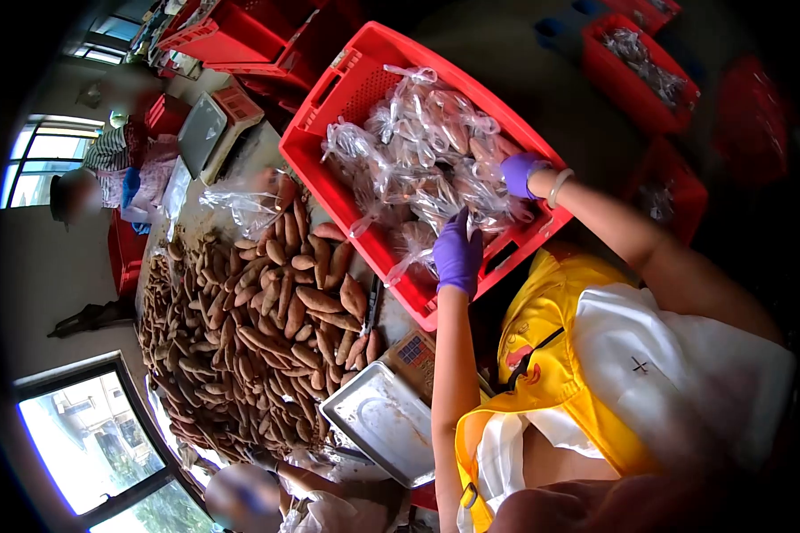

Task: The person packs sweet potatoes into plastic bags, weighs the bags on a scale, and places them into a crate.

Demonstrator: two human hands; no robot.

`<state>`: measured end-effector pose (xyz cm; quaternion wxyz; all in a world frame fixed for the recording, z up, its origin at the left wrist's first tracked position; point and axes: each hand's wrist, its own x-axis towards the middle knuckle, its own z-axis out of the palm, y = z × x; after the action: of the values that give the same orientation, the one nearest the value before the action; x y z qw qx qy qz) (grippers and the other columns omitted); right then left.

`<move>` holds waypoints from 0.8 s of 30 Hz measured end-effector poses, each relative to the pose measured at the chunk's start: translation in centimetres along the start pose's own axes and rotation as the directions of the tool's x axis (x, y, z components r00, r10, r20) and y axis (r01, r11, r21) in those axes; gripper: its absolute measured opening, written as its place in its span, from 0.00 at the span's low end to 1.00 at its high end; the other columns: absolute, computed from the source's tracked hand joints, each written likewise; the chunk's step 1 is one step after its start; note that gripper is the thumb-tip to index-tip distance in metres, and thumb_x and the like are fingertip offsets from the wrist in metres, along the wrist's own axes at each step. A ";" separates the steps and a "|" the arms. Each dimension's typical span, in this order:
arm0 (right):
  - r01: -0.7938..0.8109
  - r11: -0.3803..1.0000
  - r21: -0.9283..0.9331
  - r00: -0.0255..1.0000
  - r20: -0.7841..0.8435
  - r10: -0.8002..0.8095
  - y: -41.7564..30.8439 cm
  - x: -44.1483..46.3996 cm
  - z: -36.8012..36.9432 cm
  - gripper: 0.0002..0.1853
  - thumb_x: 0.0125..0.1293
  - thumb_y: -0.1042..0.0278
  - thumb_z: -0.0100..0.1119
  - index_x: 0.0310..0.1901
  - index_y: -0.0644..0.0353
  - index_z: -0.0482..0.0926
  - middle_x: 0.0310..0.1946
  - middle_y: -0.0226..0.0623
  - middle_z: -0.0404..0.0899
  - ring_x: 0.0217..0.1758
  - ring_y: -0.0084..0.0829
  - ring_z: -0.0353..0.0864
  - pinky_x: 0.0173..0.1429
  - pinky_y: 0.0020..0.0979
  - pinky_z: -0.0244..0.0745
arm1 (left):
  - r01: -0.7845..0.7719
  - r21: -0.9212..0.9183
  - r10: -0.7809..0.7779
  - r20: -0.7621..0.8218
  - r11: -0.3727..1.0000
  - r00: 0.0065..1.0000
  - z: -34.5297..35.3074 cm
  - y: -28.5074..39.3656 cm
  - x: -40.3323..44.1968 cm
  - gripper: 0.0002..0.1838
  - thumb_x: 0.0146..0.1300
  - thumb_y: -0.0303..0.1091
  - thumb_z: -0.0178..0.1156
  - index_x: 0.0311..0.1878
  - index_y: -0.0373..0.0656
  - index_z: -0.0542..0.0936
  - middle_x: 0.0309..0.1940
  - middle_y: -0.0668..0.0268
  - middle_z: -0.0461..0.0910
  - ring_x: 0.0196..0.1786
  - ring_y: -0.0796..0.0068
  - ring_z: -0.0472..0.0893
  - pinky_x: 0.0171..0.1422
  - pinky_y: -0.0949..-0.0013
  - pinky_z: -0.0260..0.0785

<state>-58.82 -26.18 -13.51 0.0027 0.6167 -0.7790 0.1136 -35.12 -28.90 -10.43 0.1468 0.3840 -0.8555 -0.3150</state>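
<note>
Yellow cloth apron (pixel 608 391) across my front, I have my purple-gloved left hand (pixel 457 255) and purple-gloved right hand (pixel 522 173) on knotted clear plastic bags (pixel 426 133) inside the rectangular red plastic crate (pixel 357 96); whether either pinches, I cannot tell. Light pressure should spare the film. Brown sweet potatoes (pixel 258 329) heap the grey worktable (pixel 262 147), near a dark-framed window (pixel 93 435).

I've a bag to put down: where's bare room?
The near scale's pan, between tuber heap and keypad, looks bare but smudged. The far scale's pan, near the clear bag, looks bare too. Crowded: that heap, and the red crate, its bags under left hand and right hand.
</note>
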 end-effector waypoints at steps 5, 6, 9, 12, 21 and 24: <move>-0.006 0.999 -0.034 0.679 0.733 0.029 -3.5 0.8 -4.5 0.29 0.55 0.40 0.57 0.41 0.61 0.85 0.38 0.50 0.84 0.43 0.47 0.84 0.51 0.46 0.78 | 0.072 0.177 -0.080 0.041 0.982 0.996 4.0 -1.5 2.8 0.30 0.54 0.38 0.66 0.62 0.47 0.71 0.46 0.54 0.80 0.42 0.50 0.81 0.46 0.53 0.74; 0.001 0.999 -0.043 0.717 0.697 0.029 -3.5 0.5 -2.9 0.24 0.56 0.46 0.57 0.39 0.61 0.86 0.37 0.49 0.85 0.41 0.46 0.85 0.47 0.46 0.78 | 0.117 0.297 -0.154 0.106 0.948 0.982 4.1 -1.3 3.1 0.29 0.54 0.39 0.66 0.59 0.47 0.72 0.43 0.54 0.80 0.41 0.50 0.82 0.44 0.52 0.74; 0.050 0.986 -0.161 0.804 0.592 0.057 -3.0 -0.1 3.0 0.12 0.58 0.63 0.57 0.35 0.60 0.86 0.34 0.47 0.85 0.36 0.45 0.86 0.38 0.42 0.79 | 0.173 0.387 -0.218 0.075 0.906 0.973 5.7 -2.9 3.3 0.22 0.55 0.42 0.65 0.52 0.48 0.74 0.34 0.54 0.80 0.37 0.49 0.82 0.41 0.51 0.74; -0.102 0.995 -0.005 0.844 0.529 0.089 -0.5 0.9 5.6 0.14 0.54 0.60 0.58 0.35 0.61 0.85 0.33 0.49 0.84 0.34 0.48 0.84 0.37 0.45 0.78 | 0.219 0.403 -0.259 0.046 0.889 0.965 5.6 -4.2 3.1 0.18 0.56 0.44 0.62 0.47 0.48 0.77 0.31 0.54 0.81 0.36 0.49 0.82 0.41 0.51 0.74; -0.120 0.944 0.308 0.982 0.177 0.067 -0.3 1.0 -1.3 0.12 0.53 0.70 0.57 0.39 0.63 0.79 0.45 0.52 0.80 0.38 0.48 0.82 0.42 0.43 0.78 | 0.351 -0.589 -0.426 0.012 0.728 0.904 2.5 -9.0 0.6 0.11 0.44 0.21 0.61 0.35 0.35 0.80 0.26 0.63 0.81 0.28 0.76 0.77 0.33 0.70 0.70; 0.020 0.929 0.371 0.999 -0.035 -0.008 -0.2 0.8 -0.6 0.12 0.53 0.71 0.57 0.40 0.64 0.79 0.45 0.52 0.80 0.38 0.43 0.83 0.41 0.40 0.77 | 0.341 -0.773 -0.469 0.064 0.535 0.881 1.5 -5.1 0.9 0.11 0.46 0.15 0.59 0.35 0.37 0.78 0.26 0.73 0.77 0.28 0.83 0.72 0.32 0.75 0.66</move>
<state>-58.89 -26.87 -12.78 -0.1003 0.6098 -0.7389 0.2686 -33.54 -31.53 -14.86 0.2819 0.4954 -0.5132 -0.6417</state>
